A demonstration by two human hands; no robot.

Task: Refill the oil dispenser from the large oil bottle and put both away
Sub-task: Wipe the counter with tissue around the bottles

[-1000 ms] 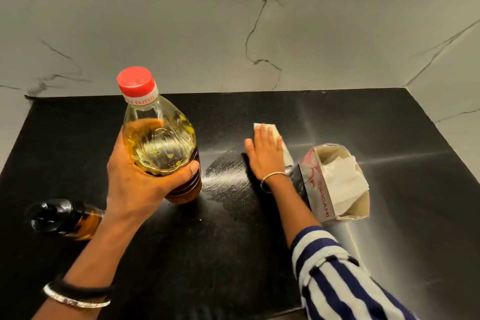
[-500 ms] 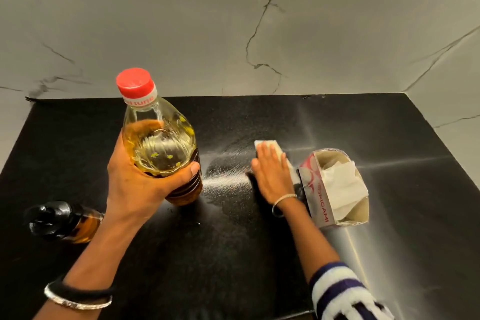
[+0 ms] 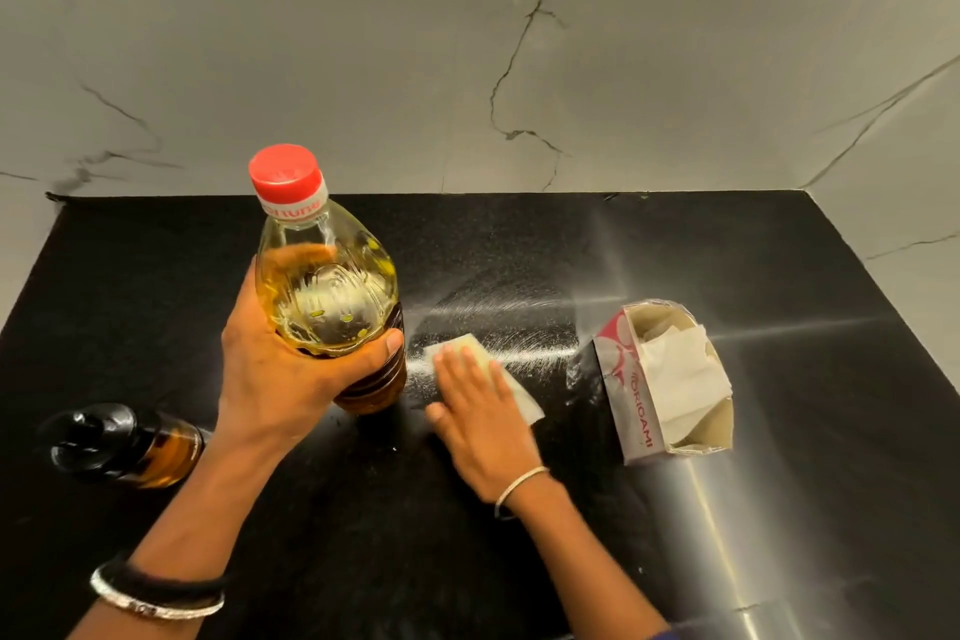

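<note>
On the counter [image 3: 156,307], left hand [image 3: 275,379] gripping one oil bottle [image 3: 327,286], right hand [image 3: 480,424] flat on one tissue [image 3: 522,403]

A black speckled stone countertop [image 3: 779,250], streaked with pale wipe marks.
An open cardboard tissue box [image 3: 631,411] stands on it; a folded white paper tissue [image 3: 527,405] lies just left of the box, and a dark amber glass dispenser bottle [image 3: 130,447] sits far left.

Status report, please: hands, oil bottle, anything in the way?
Left hand grips large oil bottle, cap on. Right hand flat on tissue on counter. Dispenser far left, tissue box right.
</note>
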